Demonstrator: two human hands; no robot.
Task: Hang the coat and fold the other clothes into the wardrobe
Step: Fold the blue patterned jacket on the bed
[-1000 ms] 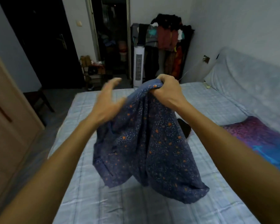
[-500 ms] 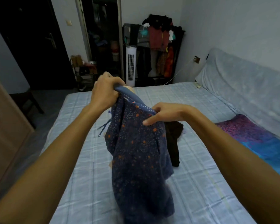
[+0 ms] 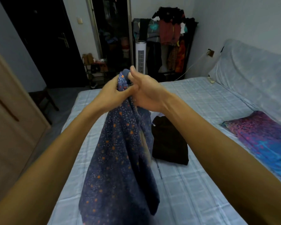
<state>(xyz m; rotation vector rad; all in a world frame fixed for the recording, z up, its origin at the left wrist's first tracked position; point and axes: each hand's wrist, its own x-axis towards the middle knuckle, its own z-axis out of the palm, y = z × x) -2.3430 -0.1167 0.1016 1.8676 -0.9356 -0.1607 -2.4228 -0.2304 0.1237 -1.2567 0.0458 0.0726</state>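
A blue patterned garment (image 3: pixel 120 151) with orange specks is held up over the bed (image 3: pixel 201 103), gathered at its top and hanging down so that its lower part falls out of the bottom of the view. Its top edge is gripped by the left hand (image 3: pixel 112 93), whose fingers (image 3: pixel 120 93) are curled tightly round the bunched cloth. The right hand (image 3: pixel 148 93) is set right against the left, its thumb raised and its palm turned towards the cloth. Its fingers are blurred and partly hidden, so it cannot be told whether the cloth is clasped by them or only touched.

The bed is covered by a pale blue checked sheet. A black folded garment (image 3: pixel 169 143) lies on it, just beside the hanging cloth. A purple and blue blanket (image 3: pixel 266 138) is spread at the right edge, and a headboard (image 3: pixel 253 70) draped in pale cloth is set against the right wall.

Past the far end of the bed, a clothes rack (image 3: pixel 169 38) laden with dark and red clothes is seen in the corner, with a white tower fan (image 3: pixel 140 59) just beside it. A dark doorway (image 3: pixel 112 38) and a low shoe rack (image 3: pixel 96 69) are seen to the left of the fan, then a dark door (image 3: pixel 47 46). A wooden wardrobe door (image 3: pixel 10 127) is seen along the left edge.
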